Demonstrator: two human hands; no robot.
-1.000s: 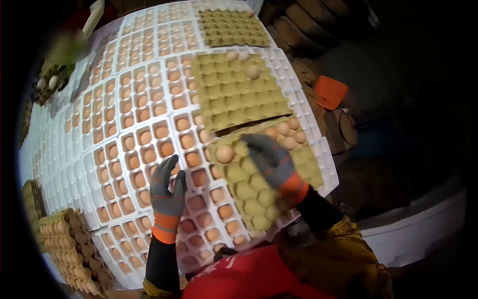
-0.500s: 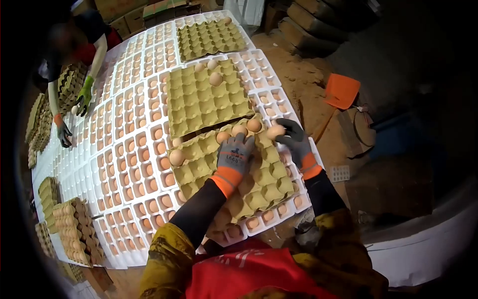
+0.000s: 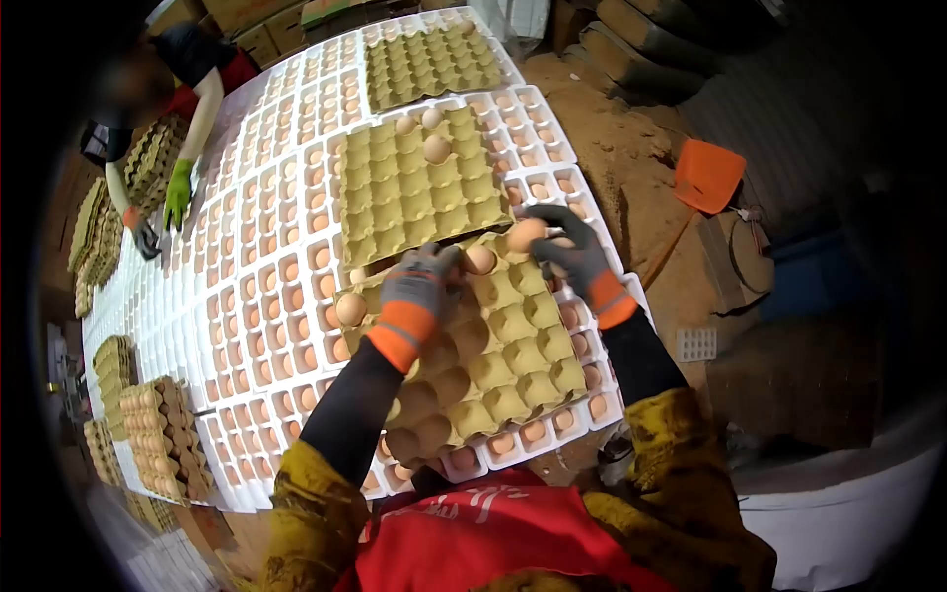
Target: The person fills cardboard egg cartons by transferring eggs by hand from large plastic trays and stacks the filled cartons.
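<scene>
My right hand point(image 3: 579, 259) is closed around a brown egg point(image 3: 526, 235) above the far right corner of the nearest pulp egg tray point(image 3: 513, 326). Gloved in grey and orange, my left hand point(image 3: 422, 284) is bent over the far side of this tray. Its fingertips are partly hidden, and I cannot make out what they hold. Beside them, an egg point(image 3: 480, 260) sits at the tray's far edge. Another egg point(image 3: 350, 309) rests in the left corner. This pulp tray lies on white trays point(image 3: 503, 459) filled with eggs.
A second pulp tray point(image 3: 414, 192) with a few eggs lies beyond, and a third pulp tray point(image 3: 429, 69) further back. At left, a co-worker's gloved hand point(image 3: 178, 192) is over the white trays. Stacked egg trays point(image 3: 163, 434) stand front left; an orange dustpan point(image 3: 710, 176) is at right.
My left hand has drawn left and back from the row of eggs, its fingers now bent. My right hand has moved slightly inward over the tray corner with its egg. The view has shifted slightly.
</scene>
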